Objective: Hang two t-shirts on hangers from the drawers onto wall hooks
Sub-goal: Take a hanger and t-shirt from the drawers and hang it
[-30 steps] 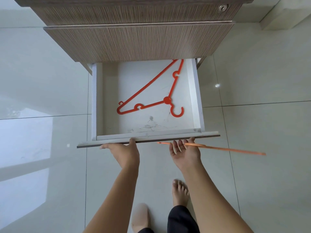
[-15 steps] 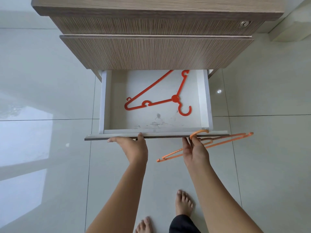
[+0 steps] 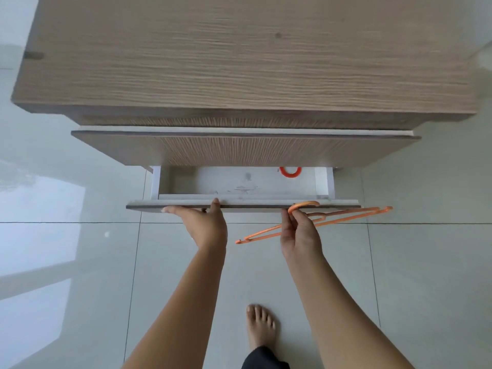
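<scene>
A wooden drawer unit (image 3: 239, 57) fills the upper half of the frame, seen from above. Its bottom drawer (image 3: 239, 202) stands partly open at mid-frame, showing a white, scuffed interior.

The left hand (image 3: 203, 225) rests on the front edge of that drawer, left of centre, fingers spread flat along the panel's underside and thumb on its top edge, so it grips the drawer front. The right hand (image 3: 299, 235), just below the drawer's right end, is closed around the neck of an orange hanger (image 3: 346, 217). The hanger's curved hook pokes up above the fingers, overlapping the drawer edge; whether they touch I cannot tell. Its body lies nearly level, one arm reaching toward the right of the frame, the other slanting down-left between the two hands, clear of the floor.

Inside the drawer, near its right rear, only the hook of a red hanger (image 3: 290, 173) shows; the rest is hidden under the drawer above.

A bare foot (image 3: 259, 326) stands on the glossy tiled floor (image 3: 426, 288) at lower centre.
</scene>
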Demonstrator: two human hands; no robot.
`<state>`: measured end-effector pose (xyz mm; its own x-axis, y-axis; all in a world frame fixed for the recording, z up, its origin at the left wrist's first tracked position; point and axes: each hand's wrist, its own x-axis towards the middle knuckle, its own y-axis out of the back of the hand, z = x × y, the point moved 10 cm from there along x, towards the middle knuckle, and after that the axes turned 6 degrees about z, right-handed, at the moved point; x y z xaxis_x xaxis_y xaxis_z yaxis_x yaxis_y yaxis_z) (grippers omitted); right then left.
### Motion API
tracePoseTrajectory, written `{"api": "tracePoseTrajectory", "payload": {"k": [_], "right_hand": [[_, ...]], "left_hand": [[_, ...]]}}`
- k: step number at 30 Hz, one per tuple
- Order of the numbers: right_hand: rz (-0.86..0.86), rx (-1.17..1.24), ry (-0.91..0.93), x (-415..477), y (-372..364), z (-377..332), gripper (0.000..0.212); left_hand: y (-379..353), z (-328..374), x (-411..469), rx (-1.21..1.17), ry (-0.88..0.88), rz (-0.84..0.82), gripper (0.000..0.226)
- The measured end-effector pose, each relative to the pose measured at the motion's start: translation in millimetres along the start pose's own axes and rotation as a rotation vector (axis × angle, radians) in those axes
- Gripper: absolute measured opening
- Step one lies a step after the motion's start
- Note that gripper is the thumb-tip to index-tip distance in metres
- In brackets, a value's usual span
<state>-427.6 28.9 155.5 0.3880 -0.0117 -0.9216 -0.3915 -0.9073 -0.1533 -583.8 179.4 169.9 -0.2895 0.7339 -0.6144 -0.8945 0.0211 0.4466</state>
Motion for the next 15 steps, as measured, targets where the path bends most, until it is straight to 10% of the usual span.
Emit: {"api": "tracePoseTrajectory", "payload": {"k": [15], "right_hand": [[-0.029,0.013,-0.071,12.7,-73.8,-19.8,0.017]], "left_hand": [[-34.6,60.5,24.9,-0.372,0.034,-0.018,0.056]]}}
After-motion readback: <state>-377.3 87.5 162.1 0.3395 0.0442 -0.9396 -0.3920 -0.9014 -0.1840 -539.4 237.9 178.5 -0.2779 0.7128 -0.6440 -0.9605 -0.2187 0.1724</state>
